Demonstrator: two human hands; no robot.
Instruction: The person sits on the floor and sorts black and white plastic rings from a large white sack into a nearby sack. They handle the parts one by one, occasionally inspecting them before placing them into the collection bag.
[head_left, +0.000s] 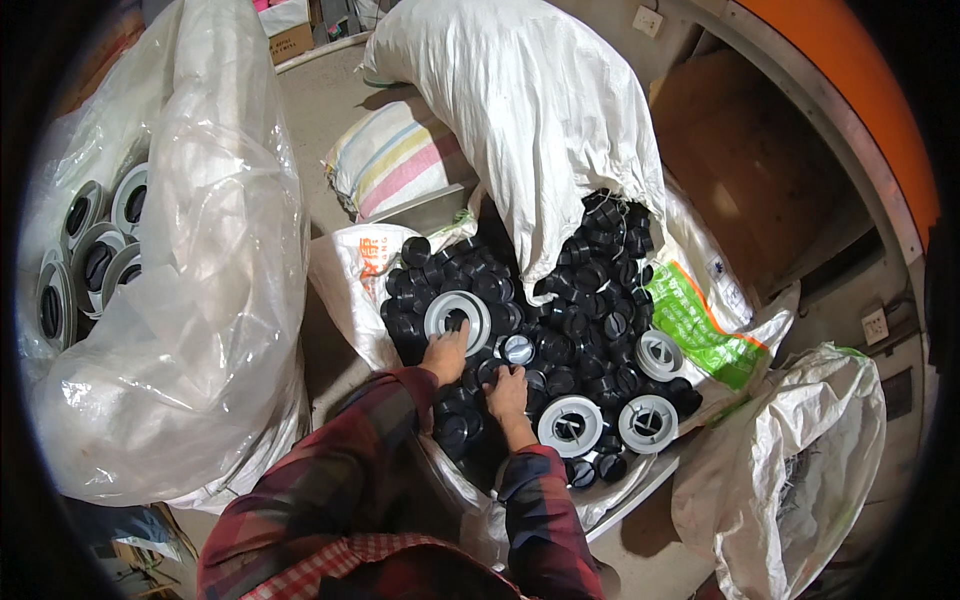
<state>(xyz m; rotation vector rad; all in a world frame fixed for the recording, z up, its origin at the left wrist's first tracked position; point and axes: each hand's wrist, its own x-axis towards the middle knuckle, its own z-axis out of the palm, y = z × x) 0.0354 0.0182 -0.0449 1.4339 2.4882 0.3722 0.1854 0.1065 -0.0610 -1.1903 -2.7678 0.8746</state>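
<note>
A pile of black round plastic caps (562, 343) lies before me on opened woven sacks. My left hand (448, 354) grips the near edge of a light grey plastic ring (484, 324), its fingers reaching over the rim towards the centre hole. Just right of it, my right hand (508, 395) has its fingers down on a black cap (491, 368); whether they close around it cannot be seen. A cap with a silvery grey top (518, 349) lies just beyond that hand. Grey flanged rings with cross ribs (596, 427) (632, 427) rest on the pile's near right part.
A large white woven sack (517, 97) spills caps from its mouth at the back. Left stands a clear plastic bag (225, 300) with grey rings holding black caps (97, 262). An open white sack (750, 480) stands at right. A striped sack (401, 157) lies behind.
</note>
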